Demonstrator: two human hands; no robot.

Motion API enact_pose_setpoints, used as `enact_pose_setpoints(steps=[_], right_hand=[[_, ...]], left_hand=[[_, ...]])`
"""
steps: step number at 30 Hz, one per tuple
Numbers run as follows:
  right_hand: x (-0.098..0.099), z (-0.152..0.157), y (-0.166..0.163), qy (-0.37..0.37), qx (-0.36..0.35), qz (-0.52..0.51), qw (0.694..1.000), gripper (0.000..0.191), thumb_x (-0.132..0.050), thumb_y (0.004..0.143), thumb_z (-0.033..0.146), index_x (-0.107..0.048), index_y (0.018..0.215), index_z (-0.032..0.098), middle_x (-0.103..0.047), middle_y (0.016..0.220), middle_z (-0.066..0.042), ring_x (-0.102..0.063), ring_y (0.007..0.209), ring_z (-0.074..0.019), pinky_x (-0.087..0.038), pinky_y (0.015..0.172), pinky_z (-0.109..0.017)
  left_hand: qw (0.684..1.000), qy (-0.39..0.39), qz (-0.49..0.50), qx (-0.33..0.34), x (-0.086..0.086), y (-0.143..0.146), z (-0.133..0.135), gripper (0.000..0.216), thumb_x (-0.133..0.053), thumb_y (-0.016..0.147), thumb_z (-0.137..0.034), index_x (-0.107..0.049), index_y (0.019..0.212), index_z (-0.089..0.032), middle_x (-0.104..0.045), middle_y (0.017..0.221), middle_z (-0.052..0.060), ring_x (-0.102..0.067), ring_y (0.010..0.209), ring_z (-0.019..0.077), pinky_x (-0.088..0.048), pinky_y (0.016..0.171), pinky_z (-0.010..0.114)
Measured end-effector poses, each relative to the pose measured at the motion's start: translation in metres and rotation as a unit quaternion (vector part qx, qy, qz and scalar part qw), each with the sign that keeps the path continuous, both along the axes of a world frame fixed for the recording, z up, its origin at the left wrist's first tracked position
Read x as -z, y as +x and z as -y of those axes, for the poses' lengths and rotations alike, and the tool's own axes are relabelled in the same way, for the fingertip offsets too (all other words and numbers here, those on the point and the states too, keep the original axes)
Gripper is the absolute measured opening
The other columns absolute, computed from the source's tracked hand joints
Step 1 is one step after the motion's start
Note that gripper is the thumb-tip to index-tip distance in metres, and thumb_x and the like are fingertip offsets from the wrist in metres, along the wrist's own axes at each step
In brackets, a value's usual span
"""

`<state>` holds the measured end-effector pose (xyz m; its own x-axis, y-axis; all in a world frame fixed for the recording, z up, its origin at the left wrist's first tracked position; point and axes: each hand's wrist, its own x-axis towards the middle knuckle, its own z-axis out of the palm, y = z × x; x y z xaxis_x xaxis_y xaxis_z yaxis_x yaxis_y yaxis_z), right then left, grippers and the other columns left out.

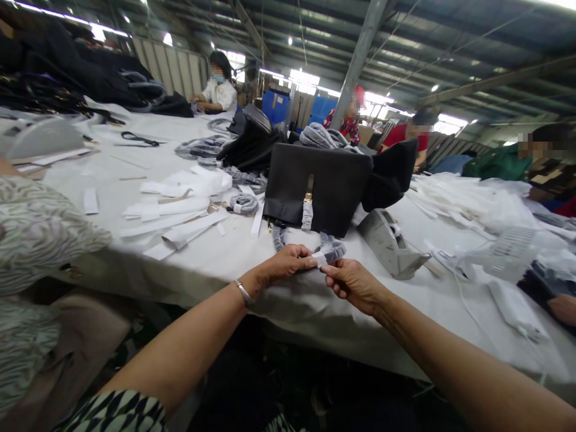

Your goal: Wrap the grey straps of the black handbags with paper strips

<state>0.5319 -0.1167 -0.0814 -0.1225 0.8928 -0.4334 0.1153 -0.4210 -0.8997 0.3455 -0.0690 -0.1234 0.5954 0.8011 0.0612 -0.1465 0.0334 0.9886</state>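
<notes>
A black handbag (321, 186) stands on the white table (216, 258) in front of me, with a gold clasp on its front. Its strap (332, 247), wrapped in grey foam, hangs down to the table edge. My left hand (283, 264) is closed round the wrapped strap, and a silver bracelet sits on that wrist. My right hand (351, 282) pinches a small piece of white tape (320, 258) against the strap, just right of the left hand.
A grey tape dispenser (391, 243) sits right of the bag. White paper strips (175, 207) and rolled foam-wrapped straps (243, 203) lie to the left. More black bags (252, 141) stand behind. Several people sit around the far side; a patterned sleeve (36, 228) is at my left.
</notes>
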Motion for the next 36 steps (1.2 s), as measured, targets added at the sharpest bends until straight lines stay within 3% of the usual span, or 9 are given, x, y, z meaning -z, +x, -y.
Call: enact_pose_setpoints(steps=[6,13,18,24,26,29,32,36], right_hand=[[0.005,-0.019,-0.003,-0.011,-0.021,-0.020,1.000,0.040,-0.077,0.069,0.044,-0.048,0.074,0.017,-0.056,0.054,0.004,-0.043,0.038,-0.0029,-0.024,0.034,-0.012],[0.004,-0.028,0.000,0.006,-0.071,-0.065,0.995,0.042,-0.081,0.063,0.045,-0.057,0.078,0.014,-0.063,0.062,0.001,-0.050,0.045,-0.0045,-0.036,0.041,-0.015],[0.023,-0.029,-0.003,0.018,-0.032,0.028,0.999,0.045,-0.076,0.065,0.054,-0.055,0.073,0.015,-0.058,0.052,0.002,-0.044,0.039,-0.0045,-0.027,0.035,-0.015],[0.033,-0.029,-0.003,0.090,0.023,0.059,0.994,0.040,-0.073,0.068,0.053,-0.058,0.073,0.016,-0.061,0.059,-0.001,-0.045,0.045,-0.0068,-0.034,0.039,-0.018],[0.027,-0.023,-0.001,0.157,0.059,0.110,0.980,0.033,-0.071,0.071,0.047,-0.063,0.079,0.016,-0.065,0.067,-0.003,-0.050,0.051,-0.0094,-0.038,0.043,-0.020],[0.015,-0.002,-0.005,0.251,0.119,0.139,0.951,0.034,-0.065,0.078,0.041,-0.067,0.104,0.019,-0.071,0.093,-0.007,-0.061,0.073,-0.0155,-0.049,0.057,-0.024],[0.005,0.027,-0.018,0.243,0.115,0.115,0.956,0.042,-0.059,0.084,0.044,-0.063,0.120,0.023,-0.066,0.118,-0.008,-0.063,0.096,-0.0215,-0.054,0.077,-0.032],[0.005,0.054,-0.039,0.228,0.064,0.113,0.965,0.058,-0.055,0.085,0.053,-0.051,0.137,0.027,-0.045,0.145,-0.006,-0.047,0.127,-0.0286,-0.043,0.103,-0.043]], left_hand=[[0.988,-0.129,0.086,0.011,0.000,-0.004,-0.002,0.047,-0.082,0.062,-0.048,-0.064,0.082,-0.009,-0.059,0.069,0.002,-0.049,0.057,0.0080,-0.034,0.056,0.019],[0.978,-0.163,0.132,0.020,0.006,-0.006,-0.011,0.042,-0.083,0.064,-0.043,-0.065,0.080,-0.008,-0.059,0.067,0.002,-0.049,0.055,0.0072,-0.034,0.054,0.019],[0.973,-0.180,0.146,0.009,0.008,-0.005,-0.013,0.041,-0.082,0.066,-0.042,-0.066,0.081,-0.007,-0.062,0.070,0.004,-0.053,0.057,0.0087,-0.038,0.057,0.021],[0.965,-0.199,0.171,0.000,0.007,-0.006,-0.014,0.037,-0.082,0.067,-0.037,-0.068,0.083,-0.007,-0.065,0.072,0.006,-0.055,0.059,0.0099,-0.040,0.058,0.021],[0.962,-0.206,0.179,-0.007,0.004,-0.005,-0.014,0.036,-0.082,0.067,-0.037,-0.068,0.082,-0.007,-0.066,0.073,0.007,-0.056,0.060,0.0107,-0.041,0.059,0.022],[0.960,-0.214,0.179,-0.013,0.001,-0.004,-0.013,0.037,-0.081,0.068,-0.038,-0.068,0.083,-0.006,-0.066,0.072,0.008,-0.057,0.059,0.0114,-0.042,0.059,0.022],[0.967,-0.191,0.166,-0.022,0.002,-0.003,-0.011,0.036,-0.079,0.071,-0.039,-0.068,0.083,-0.006,-0.063,0.069,0.005,-0.053,0.058,0.0097,-0.039,0.056,0.020],[0.978,-0.145,0.145,-0.034,0.004,-0.002,-0.008,0.035,-0.075,0.075,-0.041,-0.065,0.083,-0.008,-0.057,0.069,0.002,-0.047,0.058,0.0074,-0.036,0.056,0.019]])
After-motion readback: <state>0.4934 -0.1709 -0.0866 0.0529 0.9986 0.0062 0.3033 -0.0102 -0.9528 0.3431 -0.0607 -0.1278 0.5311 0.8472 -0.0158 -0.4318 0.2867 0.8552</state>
